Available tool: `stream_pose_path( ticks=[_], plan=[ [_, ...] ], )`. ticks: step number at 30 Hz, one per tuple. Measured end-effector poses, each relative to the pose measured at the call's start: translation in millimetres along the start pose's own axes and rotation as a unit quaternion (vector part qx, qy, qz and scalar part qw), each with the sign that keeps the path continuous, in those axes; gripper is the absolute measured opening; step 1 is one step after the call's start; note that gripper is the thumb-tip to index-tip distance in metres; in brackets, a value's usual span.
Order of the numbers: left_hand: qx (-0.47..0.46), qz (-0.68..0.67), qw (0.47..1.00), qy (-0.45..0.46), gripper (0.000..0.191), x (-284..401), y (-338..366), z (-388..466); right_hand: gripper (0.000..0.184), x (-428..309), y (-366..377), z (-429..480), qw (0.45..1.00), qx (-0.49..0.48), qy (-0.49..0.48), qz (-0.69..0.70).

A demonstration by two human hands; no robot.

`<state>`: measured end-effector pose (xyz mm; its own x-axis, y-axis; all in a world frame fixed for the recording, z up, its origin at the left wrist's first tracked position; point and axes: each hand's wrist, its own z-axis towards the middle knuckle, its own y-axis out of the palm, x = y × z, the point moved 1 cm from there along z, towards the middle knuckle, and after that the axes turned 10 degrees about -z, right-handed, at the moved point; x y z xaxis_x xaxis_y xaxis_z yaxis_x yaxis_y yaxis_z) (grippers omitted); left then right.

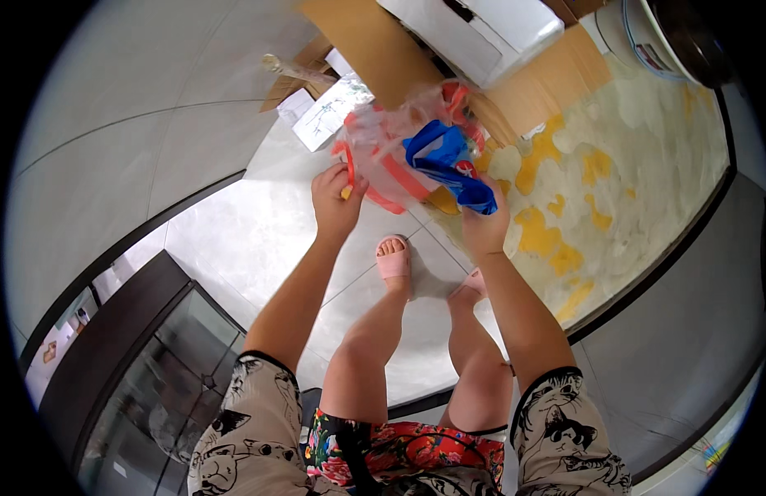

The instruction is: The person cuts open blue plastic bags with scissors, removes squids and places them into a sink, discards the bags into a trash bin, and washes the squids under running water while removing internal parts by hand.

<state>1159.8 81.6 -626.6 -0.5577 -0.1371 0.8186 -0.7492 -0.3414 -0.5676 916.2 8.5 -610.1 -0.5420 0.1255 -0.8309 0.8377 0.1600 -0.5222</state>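
My left hand (337,199) grips a narrow red strip (350,162), and a small yellow piece (346,192) shows at the fingers. Whether the strip belongs to the bag beside it, I cannot tell. In my right hand (487,229) is a crumpled blue plastic bag (445,155) bearing a red and white mark. A clear plastic bag with red stripes (392,167) spreads between and beyond my hands, partly behind the blue bag. Its far end is blurred near the cardboard.
An open cardboard box (383,53) with a white box (482,37) stands ahead. Left of it are a printed white carton (333,111) and a rolled item (296,69). A yellow-patched mat (643,167) covers the right floor; a bucket (631,37) stands beyond. A glass-fronted dark cabinet (166,372) is lower left.
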Motion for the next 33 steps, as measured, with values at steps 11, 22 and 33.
stream_pose_path(
  ticks=[11,22,33],
  plan=[
    [0.140,-0.433,0.841,-0.292,0.044,69.9,-15.2,-13.9,0.044,-91.0,35.4,41.0,0.942,-0.196,-0.226,-0.151],
    [-0.065,-0.159,0.982,-0.072,0.037,69.6,-38.5,-2.7,0.030,-77.2,46.3,30.6,0.766,-0.321,-0.336,-0.444],
    [-0.082,-0.492,0.811,-0.306,0.021,165.9,-18.7,-4.3,0.066,-3.3,115.4,37.9,0.784,-0.401,-0.161,-0.445]
  ],
)
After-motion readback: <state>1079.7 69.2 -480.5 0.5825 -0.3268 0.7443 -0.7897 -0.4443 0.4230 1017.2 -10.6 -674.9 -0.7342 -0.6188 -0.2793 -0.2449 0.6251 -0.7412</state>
